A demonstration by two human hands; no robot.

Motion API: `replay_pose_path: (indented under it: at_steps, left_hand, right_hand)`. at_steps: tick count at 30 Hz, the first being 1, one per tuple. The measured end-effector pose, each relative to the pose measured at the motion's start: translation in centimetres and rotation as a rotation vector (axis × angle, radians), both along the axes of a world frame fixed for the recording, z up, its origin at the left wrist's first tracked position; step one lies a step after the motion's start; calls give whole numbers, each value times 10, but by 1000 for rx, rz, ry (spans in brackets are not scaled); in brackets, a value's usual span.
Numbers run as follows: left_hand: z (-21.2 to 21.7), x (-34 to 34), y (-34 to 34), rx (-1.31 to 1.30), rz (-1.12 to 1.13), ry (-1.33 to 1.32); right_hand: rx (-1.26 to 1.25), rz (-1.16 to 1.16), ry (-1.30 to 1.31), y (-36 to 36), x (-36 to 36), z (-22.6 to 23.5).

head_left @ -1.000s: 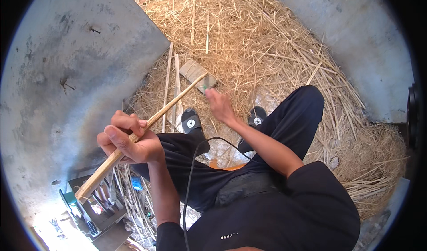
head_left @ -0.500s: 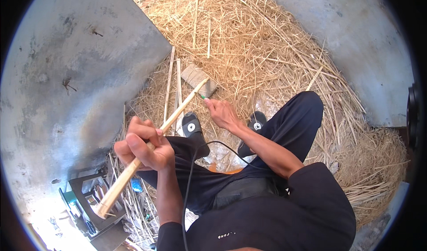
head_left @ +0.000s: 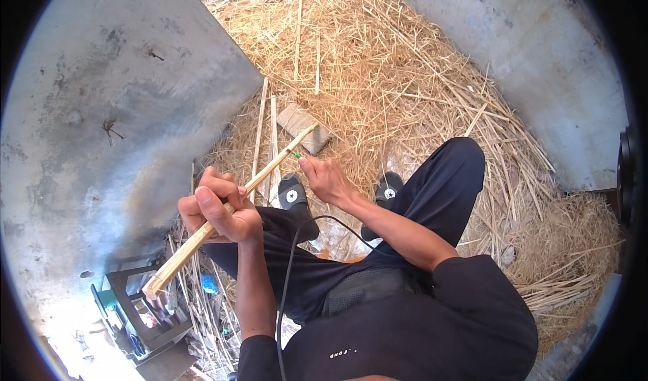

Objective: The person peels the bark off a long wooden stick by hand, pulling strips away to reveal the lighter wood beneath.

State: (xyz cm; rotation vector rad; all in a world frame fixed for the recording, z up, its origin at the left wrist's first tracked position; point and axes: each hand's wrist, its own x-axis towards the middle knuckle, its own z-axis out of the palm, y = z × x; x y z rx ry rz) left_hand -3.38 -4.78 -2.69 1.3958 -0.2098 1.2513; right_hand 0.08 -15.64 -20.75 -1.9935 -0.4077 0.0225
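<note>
My left hand [head_left: 223, 209] is wrapped round a long pale stick [head_left: 179, 266], which looks like split bamboo. The stick slants from its thick, rough near end at lower left to a thinner far end over a brick-like block [head_left: 294, 118]. My right hand [head_left: 327, 178] is closed on a small tool with a green handle [head_left: 296, 155]. Its tip, a short dark blade by the look of it, meets the stick's side below the far end. Most of the handle is hidden in my fingers.
Straw-like shavings [head_left: 385, 64] cover the floor ahead, with loose strips [head_left: 259, 134] beside the block. Grey walls [head_left: 121, 111] stand left and right. A dark frame holding small items [head_left: 135, 307] is at lower left. A black cable [head_left: 290, 273] crosses my lap.
The tool in my right hand has slid along the stick, away from its far end and toward my left hand. The stick's near end has shifted slightly up.
</note>
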Motion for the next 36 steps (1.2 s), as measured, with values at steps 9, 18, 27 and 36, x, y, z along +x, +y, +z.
replay_pose_path:
  at_steps: [9, 18, 27, 36]
  left_hand:
    - [0, 1, 5, -36, 69, 17]
    - [0, -2, 10, -33, -41, 13]
    - [-1, 5, 24, -47, 14, 8]
    - [4, 8, 3, -8, 286, -2]
  right_hand:
    - [-353, -126, 192, -5, 37, -74]
    - [-710, -37, 488, -28, 62, -109]
    - [-280, -213, 395, -32, 43, -113]
    - [70, -11, 33, 9, -5, 33]
